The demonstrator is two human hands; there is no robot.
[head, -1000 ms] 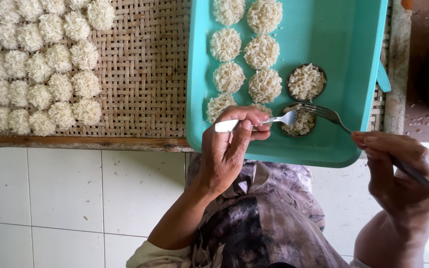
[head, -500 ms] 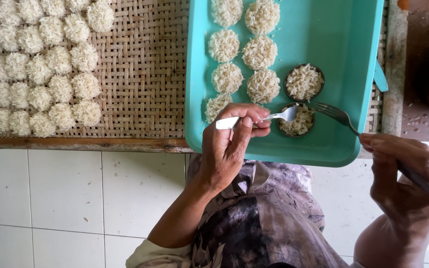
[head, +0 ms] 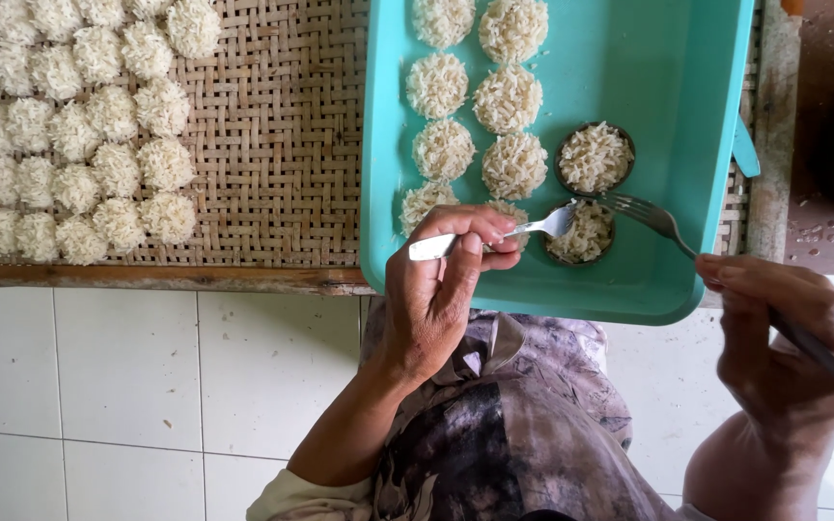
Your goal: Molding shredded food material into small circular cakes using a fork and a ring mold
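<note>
While our left hand (head: 436, 299) pinches one fork (head: 494, 234) low at centre and our right hand (head: 789, 333) closes on a second fork (head: 716, 265), we seem to be pressing rice into the nearer round mould (head: 583, 234) in the teal tray (head: 668, 87); finished rice cakes (head: 60, 135) lie upper left on the woven mat (head: 282, 145).
</note>
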